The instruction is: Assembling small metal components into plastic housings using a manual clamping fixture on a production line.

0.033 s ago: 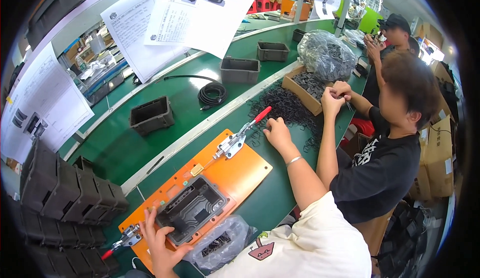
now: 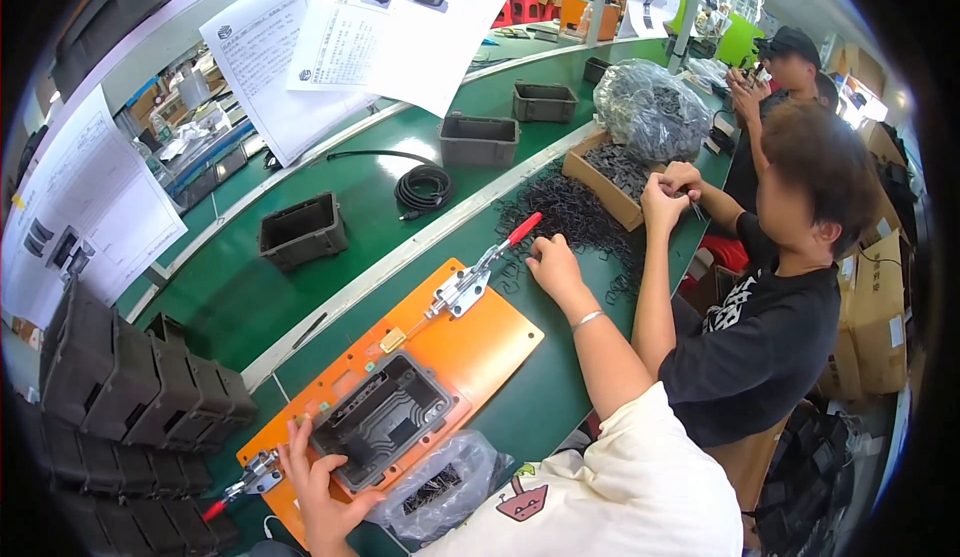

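A dark grey plastic box [image 2: 440, 412] with an open top lies in an orange fixture board [image 2: 490, 332]. My left hand [image 2: 325, 487] grips its near left end, one finger over the wall inside and the thumb on the outer side. Beyond the board, my right hand [image 2: 556, 265] rests at the edge of a pile of small black bent wire pieces [image 2: 560, 202], fingers curled down; what they hold, if anything, is hidden. Just left of it is the red handle of a toggle clamp [image 2: 460, 292]. Another toggle clamp [image 2: 262, 472] sits beside my left hand.
A plastic bag of small dark parts [image 2: 440, 492] lies against the board's near side. Stacked grey boxes [image 2: 130, 387] stand at left. More boxes [image 2: 302, 231] and a coiled black cable [image 2: 424, 189] lie on the green bench. At right, a co-worker's hands [image 2: 670, 197] work beside a carton [image 2: 615, 192].
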### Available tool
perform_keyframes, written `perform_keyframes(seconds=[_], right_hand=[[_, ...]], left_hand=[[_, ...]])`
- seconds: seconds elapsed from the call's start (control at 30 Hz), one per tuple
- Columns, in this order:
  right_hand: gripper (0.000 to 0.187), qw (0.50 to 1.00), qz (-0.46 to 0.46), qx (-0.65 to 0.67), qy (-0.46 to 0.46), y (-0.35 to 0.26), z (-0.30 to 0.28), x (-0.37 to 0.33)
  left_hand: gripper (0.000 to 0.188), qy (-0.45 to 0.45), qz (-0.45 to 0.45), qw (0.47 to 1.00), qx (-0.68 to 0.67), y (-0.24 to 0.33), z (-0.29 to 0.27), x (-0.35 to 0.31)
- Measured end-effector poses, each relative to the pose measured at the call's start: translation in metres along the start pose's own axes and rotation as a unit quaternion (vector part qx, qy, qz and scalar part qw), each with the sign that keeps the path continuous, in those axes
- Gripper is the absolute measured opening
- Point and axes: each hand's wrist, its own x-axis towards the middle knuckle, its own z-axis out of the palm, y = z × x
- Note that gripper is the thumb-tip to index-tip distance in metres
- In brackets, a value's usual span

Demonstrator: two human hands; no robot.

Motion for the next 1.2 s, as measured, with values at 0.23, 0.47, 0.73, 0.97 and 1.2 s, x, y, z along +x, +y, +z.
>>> perform_keyframes(seconds=[0.23, 0.47, 0.73, 0.97, 1.2], right_hand=[[0.013, 0.996, -0.004, 0.053, 0.07, 0.012, -0.008, 0.002], [0.015, 0.851, 0.125, 0.453, -0.236, -0.017, -0.024, -0.024], [0.028, 0.845, 0.149, 0.447, -0.251, -0.008, 0.018, 0.029], [0.025, 0.837, 0.139, 0.515, -0.123, -0.015, -0.006, 0.029], [0.019, 0.772, 0.082, 0.598, -0.2, -0.083, -0.09, -0.073]], left_hand=[[0.061, 0.025, -0.005, 0.999, -0.027, -0.005, 0.003, -0.007], [0.066, 0.03, -0.002, 1.0, -0.008, -0.006, 0.003, -0.006], [0.061, 0.005, 0.0, 1.0, -0.011, -0.004, 0.002, -0.003], [0.057, 0.031, 0.005, 0.999, -0.027, -0.006, 0.0, -0.01], [0.022, 0.163, -0.022, 0.968, -0.187, 0.039, -0.012, 0.002]])
